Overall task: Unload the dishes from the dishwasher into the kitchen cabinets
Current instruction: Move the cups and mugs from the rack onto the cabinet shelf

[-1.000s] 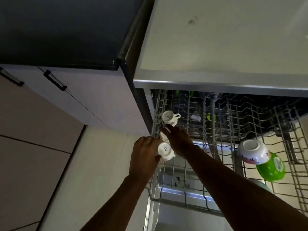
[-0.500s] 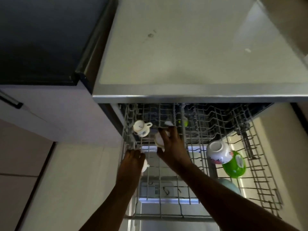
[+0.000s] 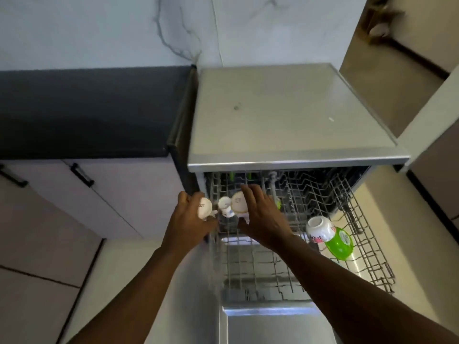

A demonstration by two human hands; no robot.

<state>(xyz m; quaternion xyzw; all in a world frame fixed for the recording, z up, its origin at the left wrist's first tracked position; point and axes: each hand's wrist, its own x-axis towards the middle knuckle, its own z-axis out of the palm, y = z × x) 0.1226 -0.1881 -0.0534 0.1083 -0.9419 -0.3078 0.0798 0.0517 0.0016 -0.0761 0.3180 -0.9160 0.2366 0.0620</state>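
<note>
Two hands over the pulled-out wire rack (image 3: 323, 207) of the dishwasher (image 3: 285, 115). My left hand (image 3: 188, 219) curls round a small white cup (image 3: 205, 208), held at the rack's left edge. My right hand (image 3: 260, 217) grips a second white cup (image 3: 239, 203) above the rack's left rear corner, fingers wrapped over its top. One more white cup (image 3: 225, 206) sits between the two, in the rack. At the right side of the rack: one white flowered bowl (image 3: 319, 228), upturned, touching a green bowl (image 3: 340, 243) just beside it. Left of the dishwasher: dark counter (image 3: 87, 112), pale cabinet doors (image 3: 119, 194) with black handles (image 3: 82, 175).
</note>
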